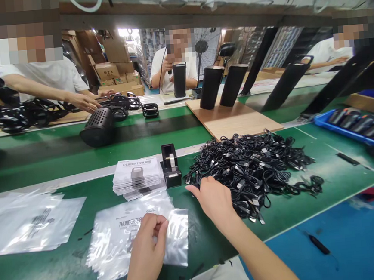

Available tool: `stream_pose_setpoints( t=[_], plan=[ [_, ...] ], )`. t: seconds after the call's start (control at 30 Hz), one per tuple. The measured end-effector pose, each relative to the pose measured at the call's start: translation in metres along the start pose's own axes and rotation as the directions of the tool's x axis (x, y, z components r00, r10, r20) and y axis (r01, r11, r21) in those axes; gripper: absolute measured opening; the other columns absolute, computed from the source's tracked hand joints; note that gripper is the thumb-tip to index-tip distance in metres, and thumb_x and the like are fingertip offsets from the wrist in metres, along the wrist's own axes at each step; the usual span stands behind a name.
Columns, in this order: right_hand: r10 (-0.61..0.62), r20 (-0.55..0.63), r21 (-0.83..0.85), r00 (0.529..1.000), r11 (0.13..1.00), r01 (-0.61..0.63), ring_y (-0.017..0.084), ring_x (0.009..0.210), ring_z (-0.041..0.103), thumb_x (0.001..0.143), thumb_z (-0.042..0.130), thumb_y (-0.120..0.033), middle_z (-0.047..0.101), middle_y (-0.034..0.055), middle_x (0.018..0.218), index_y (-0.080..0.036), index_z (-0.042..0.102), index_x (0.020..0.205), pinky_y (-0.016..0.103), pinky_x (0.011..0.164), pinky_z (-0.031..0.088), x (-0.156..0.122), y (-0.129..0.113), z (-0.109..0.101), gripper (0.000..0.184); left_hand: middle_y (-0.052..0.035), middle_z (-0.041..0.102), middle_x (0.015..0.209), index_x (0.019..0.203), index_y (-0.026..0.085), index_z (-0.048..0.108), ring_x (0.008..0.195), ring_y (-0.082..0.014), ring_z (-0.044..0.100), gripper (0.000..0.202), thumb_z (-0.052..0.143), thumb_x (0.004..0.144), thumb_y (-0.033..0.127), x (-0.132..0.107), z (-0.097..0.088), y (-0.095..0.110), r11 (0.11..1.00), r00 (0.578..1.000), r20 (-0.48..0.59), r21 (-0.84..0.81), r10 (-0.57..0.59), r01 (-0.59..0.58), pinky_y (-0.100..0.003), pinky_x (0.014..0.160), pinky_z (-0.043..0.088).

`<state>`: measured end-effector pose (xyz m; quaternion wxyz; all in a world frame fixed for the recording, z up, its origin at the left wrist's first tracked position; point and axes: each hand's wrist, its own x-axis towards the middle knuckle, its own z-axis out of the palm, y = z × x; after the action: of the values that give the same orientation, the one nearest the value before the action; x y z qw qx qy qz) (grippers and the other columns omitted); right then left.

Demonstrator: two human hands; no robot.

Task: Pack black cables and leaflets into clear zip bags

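My left hand is closed, thumb against forefinger, at the edge of a clear plastic bag. Under and beside it lies a stack of clear bags with printed sheets showing through. My right hand is at the near left edge of a heap of coiled black USB cables. Its thumb sticks out to the left, apart from the other fingers, which bend down toward the cables with their tips hidden. Between and beyond my hands are a pile of printed leaflets and a black tape dispenser.
More bags lie at the left. Past the metal strip, a black perforated cylinder and a wooden board bearing black cylinders sit on green surface. A blue tray stands right. Several co-workers sit opposite.
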<state>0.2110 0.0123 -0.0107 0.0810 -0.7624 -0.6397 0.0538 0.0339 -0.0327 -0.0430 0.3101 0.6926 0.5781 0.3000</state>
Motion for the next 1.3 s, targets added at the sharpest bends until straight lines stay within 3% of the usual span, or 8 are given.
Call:
stream_pose_setpoints(
  t=[0.13,0.27,0.4,0.57,0.77,0.9,1.13,1.3],
  plan=[
    [-0.048,0.018,-0.031,0.999,0.998,0.048,0.025,0.076,0.059,0.083,0.049,-0.029,0.059,0.0121,0.084,-0.014,0.059,0.083,0.030,0.057,0.042,0.003,0.010,0.008,0.018,-0.0009,0.053,0.074,0.074,0.022,0.051,0.066,-0.0165,0.055,0.019,0.040,0.085,0.033,0.000,0.006,-0.001,0.999,1.000,0.001,0.030,0.023,-0.023,-0.029,0.064,0.047],
    [-0.106,-0.132,0.197,0.986,0.972,0.131,0.021,0.083,0.056,0.087,0.042,-0.028,0.058,0.0077,0.091,-0.018,0.055,0.090,0.029,0.069,0.041,-0.017,0.016,0.007,0.017,-0.0012,0.054,0.075,0.074,0.022,0.052,0.068,-0.0170,0.056,0.017,0.042,0.084,0.031,-0.001,0.006,-0.002,1.000,1.000,-0.025,0.019,0.012,-0.012,-0.029,0.064,0.046],
    [-0.353,0.094,0.508,0.931,0.821,0.260,0.017,0.070,0.058,0.091,0.035,-0.031,0.061,0.0018,0.075,-0.019,0.051,0.095,0.024,0.060,0.040,-0.040,0.012,0.004,0.020,-0.0015,0.053,0.077,0.075,0.022,0.051,0.070,-0.0170,0.055,0.017,0.041,0.085,0.031,-0.001,0.005,-0.003,1.000,1.000,-0.030,-0.030,-0.003,0.002,-0.028,0.064,0.045],
    [-0.511,0.245,0.485,0.824,0.801,0.352,0.019,0.077,0.059,0.085,0.048,-0.022,0.062,0.0031,0.080,-0.021,0.061,0.086,0.024,0.067,0.039,-0.045,0.004,0.002,0.014,-0.0022,0.052,0.082,0.078,0.022,0.052,0.082,-0.0186,0.053,0.014,0.044,0.084,0.031,-0.003,0.003,-0.003,0.996,0.985,-0.172,-0.087,0.008,-0.023,-0.031,0.075,0.043],
    [-0.447,0.236,0.523,0.863,0.807,0.275,0.017,0.074,0.059,0.080,0.050,-0.014,0.063,0.0041,0.079,-0.018,0.060,0.095,0.023,0.066,0.039,-0.037,-0.015,-0.007,0.019,-0.0067,0.047,0.099,0.079,0.022,0.054,0.096,-0.0211,0.050,0.015,0.046,0.083,0.034,-0.012,0.005,0.000,0.991,0.982,-0.189,-0.136,-0.015,-0.011,-0.034,0.079,0.044],
    [-0.377,0.065,0.546,0.924,0.789,0.283,0.015,0.070,0.056,0.076,0.053,-0.013,0.061,0.0013,0.077,-0.019,0.058,0.079,0.022,0.063,0.037,-0.036,-0.036,0.005,0.008,-0.0071,0.044,0.106,0.080,0.022,0.055,0.104,-0.0230,0.046,0.015,0.047,0.082,0.035,-0.013,0.006,0.003,0.985,0.972,-0.233,-0.169,-0.016,-0.024,-0.041,0.088,0.040],
    [-0.651,0.156,0.761,0.743,0.558,0.330,0.010,0.054,0.051,0.091,0.033,-0.032,0.055,-0.0051,0.059,-0.019,0.057,0.094,0.018,0.051,0.033,-0.029,-0.039,-0.022,0.028,-0.0064,0.046,0.112,0.080,0.022,0.056,0.111,-0.0242,0.044,0.017,0.049,0.081,0.038,-0.001,-0.022,0.021,0.970,0.930,-0.365,-0.239,-0.040,-0.052,-0.041,0.091,0.038],
    [-0.835,0.039,0.688,0.549,0.421,0.591,0.009,0.061,0.054,0.076,0.062,-0.032,0.060,-0.0044,0.065,-0.018,0.066,0.075,0.017,0.057,0.036,-0.012,-0.051,-0.061,0.015,-0.0045,0.051,0.114,0.077,0.021,0.055,0.103,-0.0212,0.051,0.025,0.049,0.080,0.045,0.009,-0.051,0.035,0.920,0.918,-0.377,-0.390,-0.125,-0.035,-0.033,0.084,0.044]
  ],
)
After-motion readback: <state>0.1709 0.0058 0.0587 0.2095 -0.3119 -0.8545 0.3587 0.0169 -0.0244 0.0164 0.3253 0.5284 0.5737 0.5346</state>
